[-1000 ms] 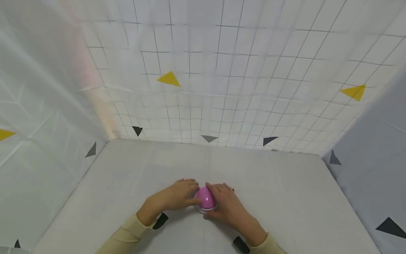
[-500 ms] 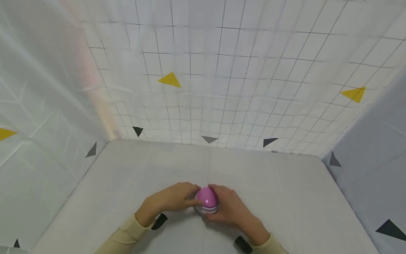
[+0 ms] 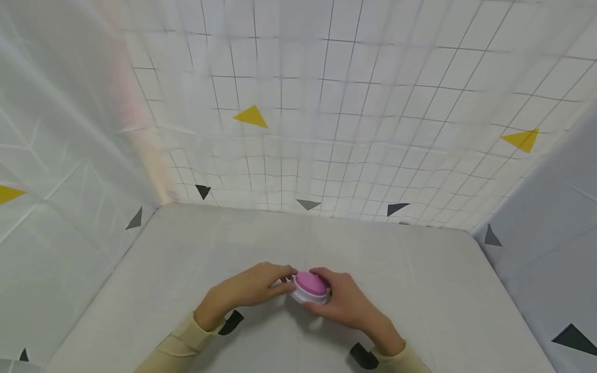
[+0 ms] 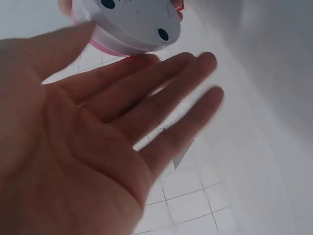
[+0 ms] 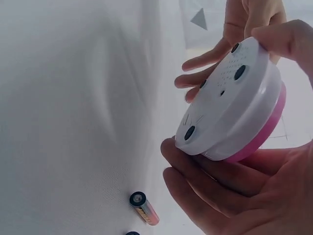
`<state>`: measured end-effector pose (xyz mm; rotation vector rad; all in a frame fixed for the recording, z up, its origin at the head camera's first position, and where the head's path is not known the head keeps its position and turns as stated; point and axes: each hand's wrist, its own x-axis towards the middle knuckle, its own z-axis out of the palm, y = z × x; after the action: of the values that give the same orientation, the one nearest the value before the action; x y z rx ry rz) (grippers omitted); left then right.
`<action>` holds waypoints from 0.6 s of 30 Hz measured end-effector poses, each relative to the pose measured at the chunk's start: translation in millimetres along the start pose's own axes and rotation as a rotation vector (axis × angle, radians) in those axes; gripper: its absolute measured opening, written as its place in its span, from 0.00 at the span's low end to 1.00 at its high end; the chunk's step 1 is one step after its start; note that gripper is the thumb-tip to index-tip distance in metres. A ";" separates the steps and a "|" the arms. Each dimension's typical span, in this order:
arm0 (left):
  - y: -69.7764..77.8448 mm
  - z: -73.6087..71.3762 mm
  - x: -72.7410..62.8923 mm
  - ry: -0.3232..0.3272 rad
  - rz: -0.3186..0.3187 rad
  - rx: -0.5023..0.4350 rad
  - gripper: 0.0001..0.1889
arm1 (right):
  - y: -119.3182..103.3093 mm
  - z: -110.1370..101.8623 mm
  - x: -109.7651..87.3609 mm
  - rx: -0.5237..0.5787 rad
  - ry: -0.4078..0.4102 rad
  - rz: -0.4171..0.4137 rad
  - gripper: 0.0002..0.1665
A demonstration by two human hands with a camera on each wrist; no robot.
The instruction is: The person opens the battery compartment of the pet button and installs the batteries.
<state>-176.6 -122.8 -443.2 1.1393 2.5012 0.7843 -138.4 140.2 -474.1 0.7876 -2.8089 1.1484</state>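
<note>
Button (image 3: 311, 286) sits in the lower middle of the head view, gripped just off the tabletop (image 3: 396, 269). Filling the upper part of the frame is a creased, thin white sheet (image 3: 350, 98) printed with a square grid; below it, the tabletop is matte and pale, with faint folds.

Cream sleeves lead in from the lower left and lower right. On the right side, the right hand (image 3: 345, 298) grasps the button, thumb on one edge and fingers curled under the opposite edge. Opposite it, the left hand (image 3: 249, 286) is released, its fingers stretched out beside the button's left edge; contact there I cannot confirm. So the button lies between both hands, the right nearer because it bears it. Its round face is tilted: in the right wrist view the disc slants from lower left to upper right, underside exposed.

Smooth, glossy white plastic forms its stepped base (image 5: 244, 115), under a low pink cap (image 3: 311, 281). At the bottom of that wrist view lies a metallic cylinder, a battery (image 5: 145, 210), with a second dark end cut off beneath. Smallest are the dark round feet (image 5: 190, 132) and a patch of pinholes (image 5: 234, 72).
</note>
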 end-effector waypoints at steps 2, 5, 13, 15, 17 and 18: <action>1.5 -1.2 -0.1 0.012 0.021 -0.013 0.20 | 0.2 -1.5 0.2 0.025 -0.010 0.020 0.37; 3.1 -2.5 -0.3 0.021 0.032 -0.056 0.20 | 1.4 -3.0 0.5 0.050 -0.024 0.058 0.33; 6.4 -4.5 0.0 0.042 0.064 -0.153 0.26 | 1.9 -7.3 1.8 0.230 -0.050 0.135 0.26; 8.0 -5.5 -0.1 0.048 0.079 -0.162 0.26 | 1.3 -8.4 1.8 0.274 -0.069 0.132 0.25; 9.8 -6.7 0.0 0.055 0.097 -0.161 0.26 | 1.0 -9.5 1.7 0.306 -0.085 0.121 0.24; 10.6 -7.2 0.2 0.060 0.107 -0.157 0.25 | 1.3 -10.0 1.7 0.314 -0.090 0.115 0.24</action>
<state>-173.6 -119.5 -431.2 1.2191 2.3920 1.0386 -142.3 146.7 -467.2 0.7150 -2.8147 1.6421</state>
